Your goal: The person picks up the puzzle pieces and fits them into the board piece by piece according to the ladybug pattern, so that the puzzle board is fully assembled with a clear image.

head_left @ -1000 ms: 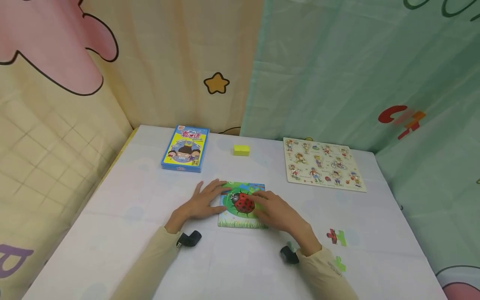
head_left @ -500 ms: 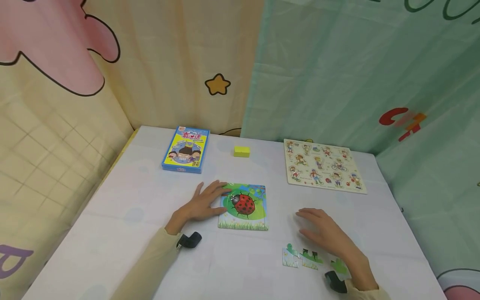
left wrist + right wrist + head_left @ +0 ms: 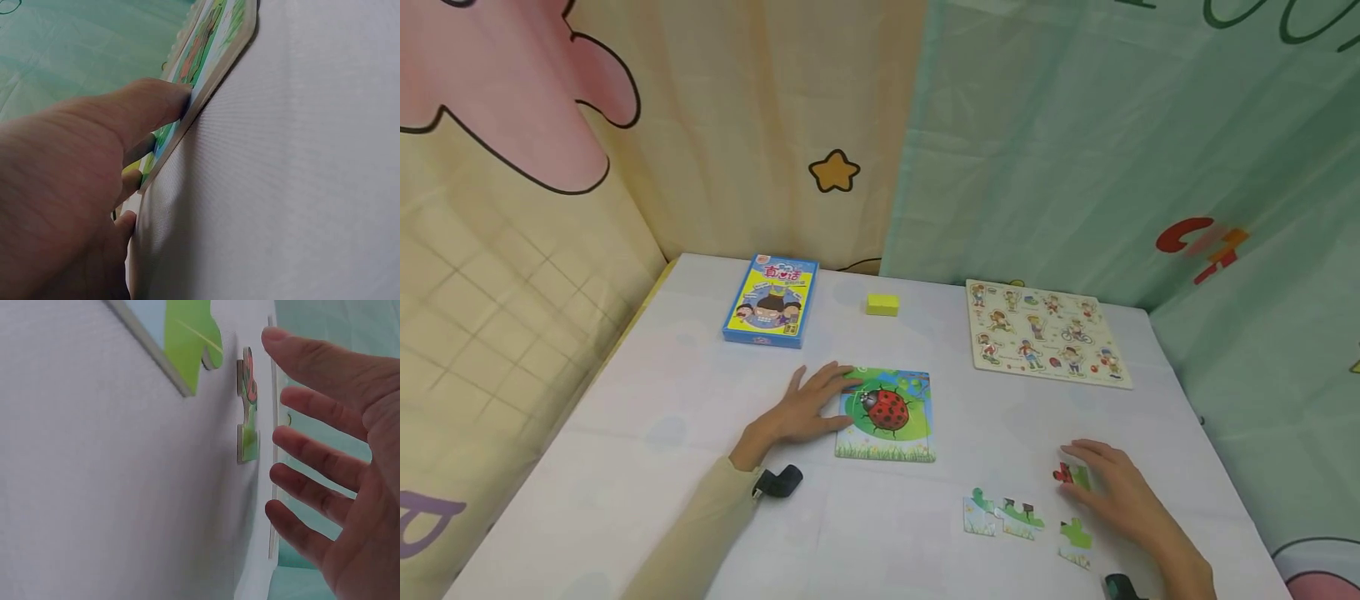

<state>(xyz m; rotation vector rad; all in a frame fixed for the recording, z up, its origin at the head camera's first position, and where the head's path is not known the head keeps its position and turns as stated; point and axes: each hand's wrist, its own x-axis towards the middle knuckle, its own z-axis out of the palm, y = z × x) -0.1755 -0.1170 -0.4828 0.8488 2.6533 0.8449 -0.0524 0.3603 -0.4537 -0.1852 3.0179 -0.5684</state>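
Note:
A square ladybug puzzle (image 3: 889,412) lies flat near the table's middle. My left hand (image 3: 801,412) rests at its left edge with fingers spread; in the left wrist view the thumb (image 3: 153,106) touches the puzzle's edge. My right hand (image 3: 1122,493) hovers by a red and green puzzle piece (image 3: 1080,476), fingers extended and holding nothing. In the right wrist view that piece (image 3: 250,444) lies beyond the straight fingers (image 3: 319,453), apart from them. Closer to the table's front lie a green piece with a grassy edge (image 3: 1077,536) and two more puzzle pieces (image 3: 979,515), (image 3: 1021,520).
A blue and yellow card box (image 3: 771,302) lies at the back left, with a small yellow block (image 3: 882,305) to its right. A wooden board with cartoon figures (image 3: 1047,333) lies at the back right. Printed curtains (image 3: 1037,142) hang behind the white table (image 3: 700,417).
My right hand has left the ladybug puzzle and moved right, beside the red and green piece, uncovering the pieces near the front. My left hand has stayed at the puzzle's left edge.

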